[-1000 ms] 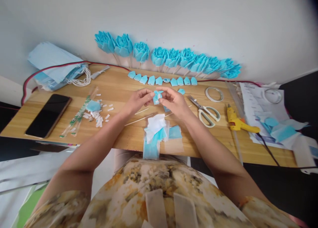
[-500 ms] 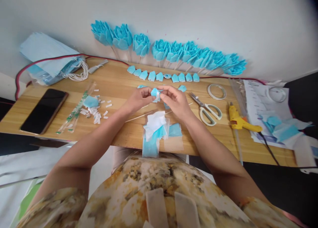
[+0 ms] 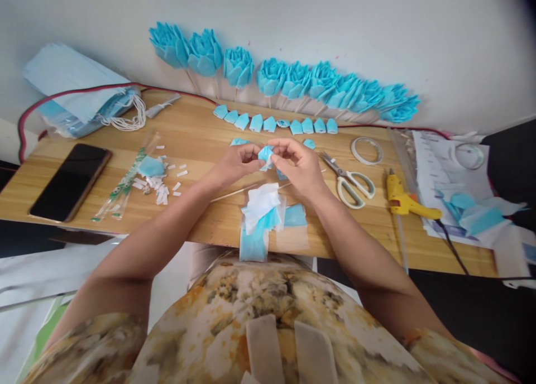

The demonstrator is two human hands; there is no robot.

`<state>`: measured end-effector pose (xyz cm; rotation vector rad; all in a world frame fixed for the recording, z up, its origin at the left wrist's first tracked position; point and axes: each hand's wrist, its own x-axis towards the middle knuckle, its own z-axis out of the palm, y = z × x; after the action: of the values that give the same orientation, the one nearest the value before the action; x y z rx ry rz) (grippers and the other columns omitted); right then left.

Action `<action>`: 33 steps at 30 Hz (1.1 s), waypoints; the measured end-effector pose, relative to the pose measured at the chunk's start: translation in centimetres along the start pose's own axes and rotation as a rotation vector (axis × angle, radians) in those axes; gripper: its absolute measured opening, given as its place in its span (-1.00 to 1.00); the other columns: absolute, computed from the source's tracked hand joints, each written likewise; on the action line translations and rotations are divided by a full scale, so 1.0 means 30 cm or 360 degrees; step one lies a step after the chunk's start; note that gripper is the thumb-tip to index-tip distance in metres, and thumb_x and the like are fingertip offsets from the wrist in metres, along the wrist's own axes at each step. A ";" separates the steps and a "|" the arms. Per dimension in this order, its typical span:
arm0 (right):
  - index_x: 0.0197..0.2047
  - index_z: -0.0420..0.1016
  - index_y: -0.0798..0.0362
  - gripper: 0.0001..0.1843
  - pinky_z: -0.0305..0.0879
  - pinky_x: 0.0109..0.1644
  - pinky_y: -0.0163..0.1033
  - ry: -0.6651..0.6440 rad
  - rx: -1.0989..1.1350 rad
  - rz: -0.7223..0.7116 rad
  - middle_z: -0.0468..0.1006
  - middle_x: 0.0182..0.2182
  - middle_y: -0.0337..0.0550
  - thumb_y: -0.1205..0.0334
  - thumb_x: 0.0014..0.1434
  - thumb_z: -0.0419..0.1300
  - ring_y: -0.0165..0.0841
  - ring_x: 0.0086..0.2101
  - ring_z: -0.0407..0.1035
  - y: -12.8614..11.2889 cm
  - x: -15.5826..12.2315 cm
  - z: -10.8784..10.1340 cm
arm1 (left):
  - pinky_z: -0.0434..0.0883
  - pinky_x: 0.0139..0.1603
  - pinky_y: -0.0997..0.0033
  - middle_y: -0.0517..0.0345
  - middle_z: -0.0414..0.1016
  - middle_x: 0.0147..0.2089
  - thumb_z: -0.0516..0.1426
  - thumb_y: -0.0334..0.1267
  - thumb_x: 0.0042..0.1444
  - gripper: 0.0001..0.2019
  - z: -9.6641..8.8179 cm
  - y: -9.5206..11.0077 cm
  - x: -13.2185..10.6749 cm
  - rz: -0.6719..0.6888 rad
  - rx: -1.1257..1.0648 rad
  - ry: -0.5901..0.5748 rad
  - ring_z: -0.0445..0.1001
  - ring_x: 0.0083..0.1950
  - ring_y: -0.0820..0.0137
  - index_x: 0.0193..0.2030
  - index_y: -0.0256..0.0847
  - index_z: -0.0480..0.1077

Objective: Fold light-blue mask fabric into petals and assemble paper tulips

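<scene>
Between my two hands, above the middle of the table, is a small folded blue petal [image 3: 265, 154] with a white underside. My left hand [image 3: 238, 165] pinches its left edge with thumb and fingers. From the other side my right hand [image 3: 298, 163] grips it, thumb and forefinger closed on the edge. Below the hands lie loose white and blue fabric pieces [image 3: 262, 205] and a thin wooden stick [image 3: 234, 192]. Farther back runs a row of folded blue petals [image 3: 256, 123]. Part of the held petal is hidden by my fingers.
Blue flowers on sticks [image 3: 238, 68] lean on the wall. Scissors [image 3: 349, 183], a roll of tape [image 3: 367, 150] and a yellow glue gun [image 3: 406, 200] lie right. A phone [image 3: 70, 182], white scraps [image 3: 162, 192] and bagged blue sheets [image 3: 79, 88] are left.
The petal has shifted slightly to the right in my fingers, showing more of its blue face and less white. The view has also moved a little. Both hands keep hold.
</scene>
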<state>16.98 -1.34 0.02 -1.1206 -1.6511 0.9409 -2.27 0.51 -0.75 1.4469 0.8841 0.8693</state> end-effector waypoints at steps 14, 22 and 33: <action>0.03 0.51 -0.08 -0.65 0.41 -0.04 -0.15 0.0043 -0.0055 0.0013 0.60 -0.21 -0.19 -0.11 0.33 0.18 -0.31 -0.19 0.49 -0.001 -0.007 -0.006 | 0.28 -0.38 0.47 0.22 0.45 -0.43 0.36 -0.05 -0.06 -0.69 -0.005 0.006 0.008 -0.0011 -0.0127 0.0221 0.30 -0.45 0.54 -0.38 -0.23 0.43; 0.15 0.43 -0.07 -0.51 0.43 -0.07 -0.16 -0.0321 0.0235 0.0205 0.61 -0.23 -0.22 0.10 0.15 0.32 -0.31 -0.19 0.52 0.041 0.004 0.002 | 0.28 -0.39 0.45 0.24 0.41 -0.45 0.34 -0.10 -0.03 -0.74 -0.006 0.006 0.006 0.0015 -0.0172 0.0235 0.29 -0.46 0.54 -0.39 -0.23 0.42; 0.19 0.40 -0.11 -0.50 0.43 -0.02 -0.13 -0.0180 0.0225 0.0185 0.61 -0.22 -0.21 0.07 0.20 0.29 -0.29 -0.17 0.51 0.037 0.000 0.008 | 0.28 -0.42 0.48 0.24 0.43 -0.46 0.36 -0.10 -0.01 -0.72 0.000 -0.014 0.015 0.0046 -0.0243 0.0296 0.29 -0.48 0.55 -0.38 -0.22 0.42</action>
<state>17.05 -1.03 -1.06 -1.0936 -1.5949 1.1962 -2.08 0.92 -1.15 1.2642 0.9153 1.0832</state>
